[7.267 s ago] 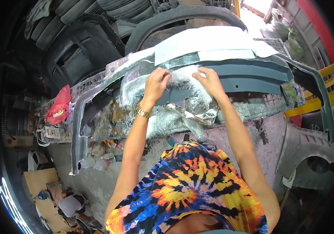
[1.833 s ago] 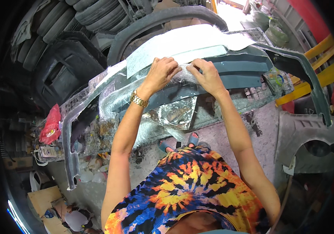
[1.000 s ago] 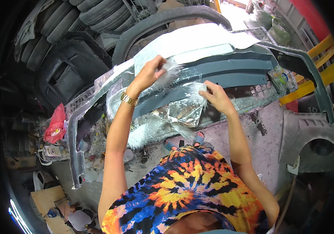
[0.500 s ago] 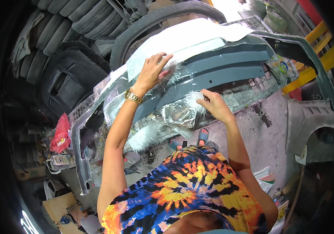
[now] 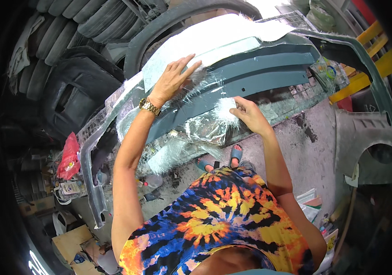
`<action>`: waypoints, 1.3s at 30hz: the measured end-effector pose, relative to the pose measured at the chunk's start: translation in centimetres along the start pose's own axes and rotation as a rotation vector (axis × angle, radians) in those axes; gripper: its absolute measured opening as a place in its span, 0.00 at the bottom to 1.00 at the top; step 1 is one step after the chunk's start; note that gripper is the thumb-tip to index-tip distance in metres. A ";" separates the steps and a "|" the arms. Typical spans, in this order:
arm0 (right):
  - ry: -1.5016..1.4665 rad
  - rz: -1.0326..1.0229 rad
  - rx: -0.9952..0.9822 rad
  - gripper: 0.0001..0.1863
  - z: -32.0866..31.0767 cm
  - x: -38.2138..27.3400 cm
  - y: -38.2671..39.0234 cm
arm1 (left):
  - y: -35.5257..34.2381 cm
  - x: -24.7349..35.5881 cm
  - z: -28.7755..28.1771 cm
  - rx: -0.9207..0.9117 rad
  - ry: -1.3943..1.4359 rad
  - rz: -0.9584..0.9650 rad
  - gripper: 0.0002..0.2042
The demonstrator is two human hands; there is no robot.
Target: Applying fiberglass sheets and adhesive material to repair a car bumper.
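A white fibre tuft (image 5: 225, 110) was held at a grey-blue panel (image 5: 269, 68).
The left hand (image 5: 170, 83) was spread by frayed strands (image 5: 203, 82); next came crumpled clear plastic (image 5: 205, 132), then the tuft at the panel's lower edge, pinched in the right hand (image 5: 251, 115).

Stained grey floor (image 5: 319, 151), yellow bars (image 5: 357, 86), bright light (image 5: 271, 6)
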State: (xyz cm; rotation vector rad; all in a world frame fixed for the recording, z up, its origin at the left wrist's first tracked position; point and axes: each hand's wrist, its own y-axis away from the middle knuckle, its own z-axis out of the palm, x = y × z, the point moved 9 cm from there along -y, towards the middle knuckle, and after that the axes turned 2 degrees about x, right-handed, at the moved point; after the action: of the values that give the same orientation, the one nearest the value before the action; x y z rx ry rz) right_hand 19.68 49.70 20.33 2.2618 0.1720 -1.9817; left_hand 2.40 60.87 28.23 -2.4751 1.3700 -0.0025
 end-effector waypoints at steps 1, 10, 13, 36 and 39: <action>-0.002 -0.006 -0.002 0.09 0.1 -0.1 0.1 | 0.2 -0.1 0.3 0.000 -0.006 -0.001 0.33; 0.013 -0.009 -0.002 0.08 0.4 -0.3 0.2 | 0.3 0.2 1.2 0.030 -0.064 -0.004 0.24; 0.040 0.024 -0.004 0.08 0.3 -0.4 0.3 | 0.1 0.1 0.9 0.070 0.003 -0.087 0.25; 0.149 0.033 -0.019 0.12 1.1 -2.5 0.1 | 2.3 -3.4 0.9 -0.053 0.108 -0.307 0.39; 0.117 0.008 -0.014 0.10 1.6 -1.8 -0.6 | 2.4 -3.2 2.2 -0.098 0.074 -0.351 0.41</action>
State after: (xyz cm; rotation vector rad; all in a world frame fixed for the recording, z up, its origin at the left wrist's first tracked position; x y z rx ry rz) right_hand 17.78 49.97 21.92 2.3666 0.1881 -1.8390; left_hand -1.02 62.90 25.93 -2.7914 0.9645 -0.1079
